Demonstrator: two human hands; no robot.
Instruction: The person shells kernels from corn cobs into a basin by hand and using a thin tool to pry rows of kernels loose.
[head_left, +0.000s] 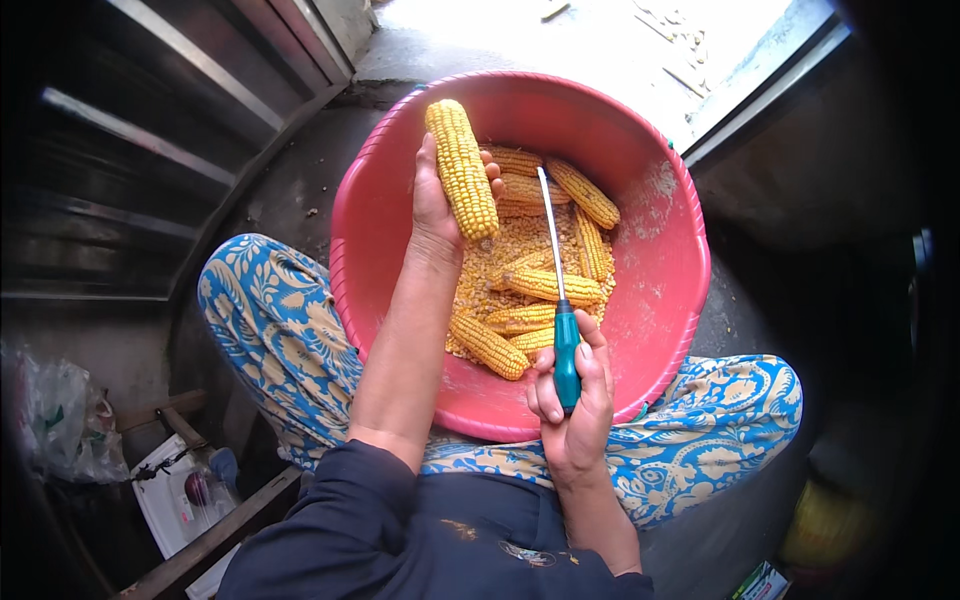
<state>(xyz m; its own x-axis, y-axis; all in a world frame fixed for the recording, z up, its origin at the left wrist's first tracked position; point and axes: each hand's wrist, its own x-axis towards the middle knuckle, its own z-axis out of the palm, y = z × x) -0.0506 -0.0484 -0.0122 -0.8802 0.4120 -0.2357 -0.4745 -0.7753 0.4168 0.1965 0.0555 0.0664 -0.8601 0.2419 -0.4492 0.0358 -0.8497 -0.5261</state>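
Note:
My left hand (436, 196) grips a whole ear of dried yellow corn (462, 171), held up over the far left part of a red plastic tub (390, 330). Its kernel rows look full on the side facing me. In my right hand (581, 390) is a screwdriver (567, 352) with a teal handle, its metal shaft pointing away from me over the tub. The tip is apart from the held ear. Below, loose corn kernels (480, 289) cover the tub's bottom, and several more ears (551, 286) lie on them.
The tub stands between my knees, which are in blue patterned trousers (277, 330). A ribbed metal door (135, 150) is at the left, and a bright doorway floor (480, 37) lies beyond. Clear plastic bags (67, 420) and a wooden bar (217, 529) are at lower left.

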